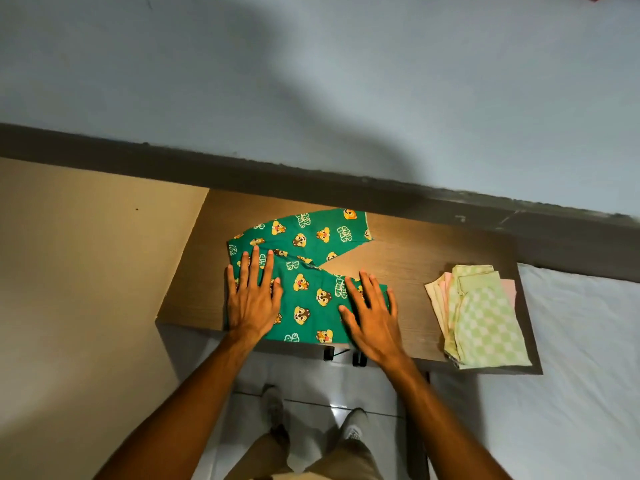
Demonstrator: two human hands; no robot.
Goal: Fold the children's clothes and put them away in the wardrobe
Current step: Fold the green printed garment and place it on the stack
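Two hands lie flat on the job: my left hand (254, 296) presses the waist end of the green cartoon-print trousers (304, 271), and my right hand (372, 311) presses the near leg, fingers straight on both, gripping nothing, only smoothing the cloth down. The trousers sit near the middle of the brown table (415, 258), their near edge along the table's front edge, just over it. One leg runs along that front edge under my right hand; the other angles away toward the back edge, so the legs splay in a V with bare wood between them. I judge that this garment is laid out and flattened but not yet folded: the legs have to be brought together, then the length doubled over. At the table's front right corner, well apart from the trousers, rests a pile of folded clothes (485, 313), pale green check on top with pink and cream edges showing beneath, so I take it that part of the folding is done. No wardrobe shows anywhere, and nothing appears put away, so that whole step is left. A pale mattress (588, 341) borders the table's right edge, and I cannot tell whether more clothes wait out of sight.
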